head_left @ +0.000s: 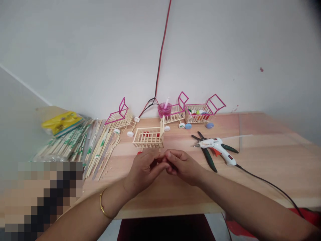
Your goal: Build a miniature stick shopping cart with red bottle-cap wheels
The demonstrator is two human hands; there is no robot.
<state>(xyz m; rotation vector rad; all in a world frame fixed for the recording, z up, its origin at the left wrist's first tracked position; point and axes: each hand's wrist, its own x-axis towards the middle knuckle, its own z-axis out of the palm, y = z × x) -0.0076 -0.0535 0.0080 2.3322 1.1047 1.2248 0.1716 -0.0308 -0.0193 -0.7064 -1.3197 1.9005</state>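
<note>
My left hand [144,170] and my right hand [185,166] meet fingertip to fingertip above the front half of the table. Both have their fingers closed in a pinch; whatever lies between them is hidden or too small to make out. Just beyond my fingers stands an unpainted little cart of thin wooden sticks [148,145], with something red showing through its bars. A bit of red peeks out at the edge of my left hand. To the right of my right hand, a white hot glue gun [215,144] lies across dark-green-handled pliers [208,160].
Along the wall stand stick carts with magenta trim, one at left [119,117], one in the middle [174,117], one at right holding coloured caps [199,115]. A cup of magenta paint [164,109], bottle caps [210,125], bundled sticks [67,144] and a yellow packet [62,121] lie around.
</note>
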